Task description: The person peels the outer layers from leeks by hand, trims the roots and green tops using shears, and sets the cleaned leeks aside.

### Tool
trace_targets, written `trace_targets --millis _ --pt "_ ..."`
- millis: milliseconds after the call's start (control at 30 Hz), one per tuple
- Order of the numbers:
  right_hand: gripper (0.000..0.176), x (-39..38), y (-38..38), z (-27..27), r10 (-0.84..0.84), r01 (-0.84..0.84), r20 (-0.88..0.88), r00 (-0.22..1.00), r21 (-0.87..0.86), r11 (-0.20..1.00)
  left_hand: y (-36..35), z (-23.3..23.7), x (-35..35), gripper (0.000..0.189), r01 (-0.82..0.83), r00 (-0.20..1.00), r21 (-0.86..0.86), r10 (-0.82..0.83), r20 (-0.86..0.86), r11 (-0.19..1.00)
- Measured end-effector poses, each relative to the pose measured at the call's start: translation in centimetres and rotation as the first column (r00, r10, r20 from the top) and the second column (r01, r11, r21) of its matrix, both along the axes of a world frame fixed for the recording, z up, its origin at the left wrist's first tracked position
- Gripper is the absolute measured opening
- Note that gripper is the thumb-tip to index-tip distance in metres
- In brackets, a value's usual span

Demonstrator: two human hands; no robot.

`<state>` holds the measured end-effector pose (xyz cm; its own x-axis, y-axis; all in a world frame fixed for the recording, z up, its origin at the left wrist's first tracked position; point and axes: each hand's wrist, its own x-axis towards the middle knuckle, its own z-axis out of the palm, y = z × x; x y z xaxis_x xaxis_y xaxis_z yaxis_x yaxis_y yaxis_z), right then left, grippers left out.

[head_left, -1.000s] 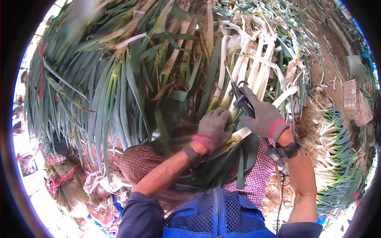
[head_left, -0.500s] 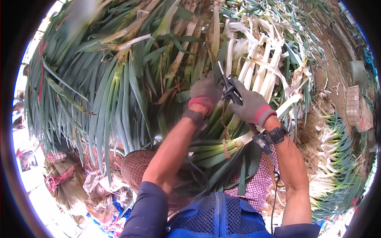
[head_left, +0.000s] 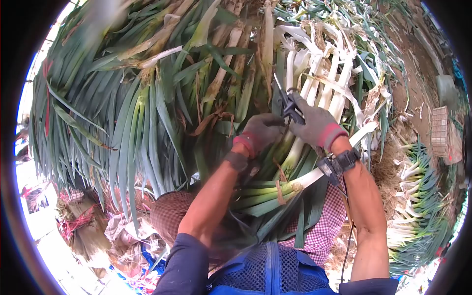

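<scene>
My right hand (head_left: 317,120), in a grey and red work glove, is closed around a black air blow gun (head_left: 291,107) whose thin metal nozzle points up and away. Beside it my left hand (head_left: 263,132), gloved the same way, has its fingers curled together against the leek stalks; what they pinch is hidden. Under and between the hands lie leeks (head_left: 294,155) with pale stems and green leaves. Nearer my body, a tied bundle of leeks (head_left: 282,191) lies across my lap, its white end towards the right. A hose runs along my right wrist.
A large heap of green leek leaves (head_left: 132,113) fills the left side. White stems with roots (head_left: 339,73) lie at the far right of the heap. A row of leeks (head_left: 413,196) rests on the ground to the right, near a stacked pale bundle (head_left: 440,130).
My left hand has moved down and closed its fingers more tightly. My right hand has shifted slightly right with the air blow gun.
</scene>
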<state>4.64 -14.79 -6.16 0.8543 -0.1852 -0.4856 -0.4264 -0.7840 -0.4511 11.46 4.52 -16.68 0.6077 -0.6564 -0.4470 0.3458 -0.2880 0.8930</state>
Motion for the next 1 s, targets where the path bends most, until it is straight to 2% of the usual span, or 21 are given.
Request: trace_targets --millis 33,100,133,167,233,267,333,367,433,467,533,567,633,700,833,900,1000 --pt "0.092 0.2 -0.1 0.5 0.000 0.000 -0.001 1.000 0.001 1.000 0.0 0.0 0.2 0.022 0.000 1.000 0.001 0.000 -0.001 1.000" --pt "0.087 1.0 0.1 2.0 0.036 -0.036 -0.044 0.998 0.006 0.999 0.0 -1.2 1.2 0.023 -0.207 0.976 -0.113 0.214 0.046 0.972" --pt "0.089 0.7 0.3 1.7 0.105 -0.109 -0.074 0.992 -0.047 0.993 -0.2 -1.9 2.0 0.023 -0.256 0.964 -0.091 0.261 0.054 0.962" --pt "0.089 0.3 0.7 1.7 0.108 -0.112 -0.076 0.991 -0.050 0.992 -0.5 -1.7 2.2 0.023 -0.259 0.963 -0.093 0.264 0.052 0.961" --pt "0.088 -0.3 1.2 1.8 0.160 -0.167 -0.126 0.979 -0.049 0.985 -1.3 -1.3 2.7 0.025 -0.357 0.908 0.031 0.340 0.245 0.933" --pt "0.089 -0.2 1.3 2.1 0.129 -0.134 -0.145 0.981 -0.025 0.991 -1.6 -2.0 3.1 0.025 -0.357 0.908 0.029 0.340 0.244 0.934" --pt "0.089 0.5 0.9 1.6 0.113 -0.119 -0.100 0.989 -0.059 0.991 -2.3 -3.4 3.8 0.024 -0.416 0.723 0.079 0.277 0.633 0.906" --pt "0.089 0.9 0.7 1.1 0.100 -0.105 -0.056 0.993 -0.089 0.991 -2.7 -3.0 3.8 0.024 -0.415 0.723 0.079 0.276 0.634 0.907" --pt "0.090 2.3 -0.2 0.2 0.069 -0.069 0.000 0.998 -0.092 0.993 -3.5 -1.4 4.0 0.025 -0.433 0.684 0.254 0.132 0.718 0.865" --pt "0.092 3.3 -0.9 -0.3 0.040 -0.035 0.057 0.998 -0.097 0.995 -3.9 -1.1 4.3 0.025 -0.435 0.680 0.247 0.136 0.720 0.866" --pt "0.091 5.3 -2.0 -0.9 0.029 -0.020 0.069 0.997 -0.120 0.993 -4.5 -0.6 5.1 0.037 -0.409 0.687 0.388 -0.002 0.727 0.826" --pt "0.091 6.3 -2.5 -1.3 0.017 -0.007 0.074 0.997 -0.135 0.991 -4.8 -0.4 5.5 0.037 -0.411 0.685 0.385 0.002 0.729 0.826" --pt "0.090 8.5 -3.6 -1.9 0.017 0.002 0.106 0.994 -0.174 0.985 -5.4 -0.1 6.3 0.053 -0.337 0.661 0.547 -0.221 0.717 0.767" --pt "0.090 11.0 -4.5 -1.4 0.004 0.011 0.076 0.997 -0.195 0.981 -6.0 0.5 6.6 0.056 -0.319 0.672 0.572 -0.245 0.699 0.756" --pt "0.089 16.1 -6.4 -2.4 0.054 -0.012 0.150 0.987 -0.268 0.963 -6.9 0.0 7.2 0.055 -0.304 0.676 0.625 -0.299 0.673 0.719" --pt "0.088 18.5 -7.2 -2.9 0.045 -0.015 0.115 0.992 -0.255 0.967 -7.1 -0.2 7.5 0.056 -0.295 0.689 0.628 -0.295 0.662 0.720" --pt "0.088 21.9 -8.2 -4.4 0.002 0.074 0.233 0.972 -0.317 0.945 -7.4 -0.6 8.0 0.055 -0.289 0.705 0.637 -0.291 0.647 0.715"
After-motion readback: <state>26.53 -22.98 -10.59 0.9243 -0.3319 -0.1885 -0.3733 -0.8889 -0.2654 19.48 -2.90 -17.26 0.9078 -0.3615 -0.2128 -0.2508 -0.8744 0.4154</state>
